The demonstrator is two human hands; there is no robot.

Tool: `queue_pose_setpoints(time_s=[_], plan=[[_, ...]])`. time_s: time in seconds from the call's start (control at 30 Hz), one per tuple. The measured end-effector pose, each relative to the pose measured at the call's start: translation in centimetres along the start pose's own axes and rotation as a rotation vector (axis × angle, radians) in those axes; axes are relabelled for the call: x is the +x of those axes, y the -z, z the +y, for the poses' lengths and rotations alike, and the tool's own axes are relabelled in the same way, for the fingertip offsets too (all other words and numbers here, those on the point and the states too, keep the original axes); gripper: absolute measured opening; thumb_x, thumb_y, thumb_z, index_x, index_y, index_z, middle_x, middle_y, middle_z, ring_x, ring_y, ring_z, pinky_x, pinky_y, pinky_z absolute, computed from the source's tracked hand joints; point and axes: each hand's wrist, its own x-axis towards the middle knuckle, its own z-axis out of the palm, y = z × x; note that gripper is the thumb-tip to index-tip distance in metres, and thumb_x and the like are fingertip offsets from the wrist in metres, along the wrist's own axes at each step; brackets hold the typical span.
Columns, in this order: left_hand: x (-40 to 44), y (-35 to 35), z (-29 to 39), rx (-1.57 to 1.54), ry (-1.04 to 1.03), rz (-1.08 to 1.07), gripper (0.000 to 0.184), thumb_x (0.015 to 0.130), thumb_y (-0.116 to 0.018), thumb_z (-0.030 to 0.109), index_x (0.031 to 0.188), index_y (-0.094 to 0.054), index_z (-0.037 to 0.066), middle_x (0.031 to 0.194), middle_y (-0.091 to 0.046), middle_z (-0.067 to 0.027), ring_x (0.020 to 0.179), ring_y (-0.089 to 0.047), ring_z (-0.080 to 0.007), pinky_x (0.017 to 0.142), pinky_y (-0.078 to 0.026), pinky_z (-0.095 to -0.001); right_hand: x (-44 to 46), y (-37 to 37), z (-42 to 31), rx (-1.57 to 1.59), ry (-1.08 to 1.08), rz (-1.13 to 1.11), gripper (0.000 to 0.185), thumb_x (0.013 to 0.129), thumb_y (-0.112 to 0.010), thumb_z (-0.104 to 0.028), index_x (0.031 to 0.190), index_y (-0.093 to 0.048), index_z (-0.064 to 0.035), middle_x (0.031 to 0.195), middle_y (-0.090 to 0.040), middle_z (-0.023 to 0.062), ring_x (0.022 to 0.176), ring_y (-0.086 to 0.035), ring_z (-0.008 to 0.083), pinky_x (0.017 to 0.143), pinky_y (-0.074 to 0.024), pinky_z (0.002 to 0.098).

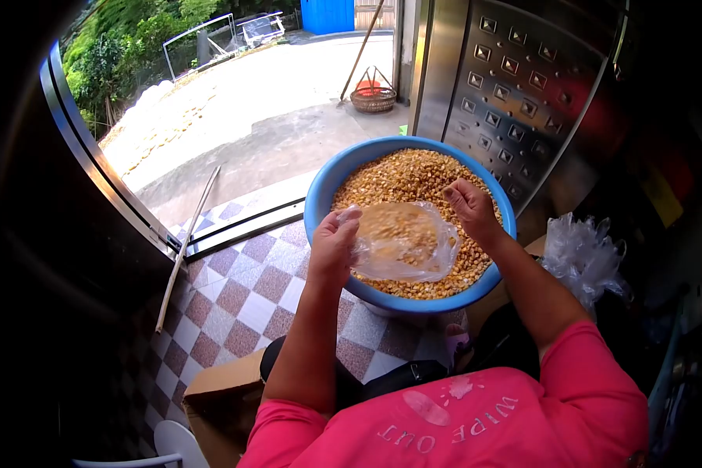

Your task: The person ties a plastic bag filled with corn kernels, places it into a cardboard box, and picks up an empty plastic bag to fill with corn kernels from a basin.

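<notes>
A wide blue tub [317, 195] full of yellow corn kernels [402, 173] stands before me. My left hand [335, 240] is closed on the edge of a clear plastic bag [443, 257], which spreads over the corn. Kernels show through its film; I cannot tell whether any are inside it. Above the right side of the corn, my right hand [476, 209] is closed, its thumb and fingertips pinched together. Anything in that pinch is too small to make out. The right hand is apart from the bag.
Crumpled clear plastic bags [585, 257] lie at my right. A cardboard box [225, 390] stands low on the left, beside a white chair [178, 444]. A stick [187, 249] leans across the door sill. Outside sits a wicker basket [373, 99]. The studded metal door [507, 86] stands open.
</notes>
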Motion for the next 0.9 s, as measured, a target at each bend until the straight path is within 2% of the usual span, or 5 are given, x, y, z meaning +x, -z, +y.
queue_pose_setpoints(time_s=[0.33,0.47,0.7,0.8,0.9], plan=[[-0.1,-0.8,0.3,-0.010,-0.001,0.027,0.020,0.086,-0.055,0.010,0.105,-0.057,0.001,0.083,-0.059,-0.0034,0.064,-0.054,-0.0083,0.053,-0.044,-0.0220,0.5,-6.5,-3.3,-0.153,0.283,-0.253,0.015,0.085,-0.063,-0.016,0.082,-0.060,-0.0024,0.069,-0.059,0.0153,0.060,-0.060,0.0282,0.055,-0.0473,0.0349],[-0.2,-0.6,0.4,-0.020,0.017,0.031,0.017,0.087,-0.054,0.009,0.103,-0.057,0.002,0.081,-0.059,-0.0026,0.059,-0.053,-0.0077,0.047,-0.042,-0.0214,0.7,-6.6,-2.8,-0.170,0.249,-0.276,0.015,0.085,-0.063,-0.016,0.081,-0.061,-0.0022,0.070,-0.059,0.0153,0.062,-0.060,0.0283,0.056,-0.0477,0.0350],[0.3,0.1,0.1,0.009,0.001,0.021,0.023,0.087,-0.055,0.012,0.107,-0.057,0.002,0.083,-0.059,-0.0026,0.062,-0.052,-0.0070,0.049,-0.041,-0.0208,1.4,-7.1,-2.6,-0.070,0.531,-0.328,0.014,0.084,-0.063,-0.014,0.078,-0.059,-0.0012,0.071,-0.058,0.0127,0.063,-0.059,0.0255,0.058,-0.0469,0.0357],[0.2,-0.2,0.7,0.030,-0.047,0.096,0.023,0.087,-0.055,0.012,0.107,-0.057,0.003,0.081,-0.057,-0.0012,0.057,-0.049,-0.0058,0.044,-0.038,-0.0205,3.3,-5.7,0.0,-0.033,0.031,-0.207,0.016,0.085,-0.062,-0.016,0.080,-0.059,-0.0015,0.073,-0.059,0.0104,0.064,-0.058,0.0232,0.059,-0.0450,0.0329],[0.2,0.7,1.5,0.082,-0.019,0.063,0.020,0.087,-0.055,0.012,0.105,-0.057,0.003,0.073,-0.054,0.0017,0.049,-0.043,-0.0043,0.039,-0.032,-0.0200,4.3,-5.0,2.0,-0.247,-0.053,-0.151,0.019,0.086,-0.061,-0.021,0.083,-0.060,-0.0022,0.080,-0.060,0.0120,0.071,-0.059,0.0250,0.064,-0.0460,0.0361]])
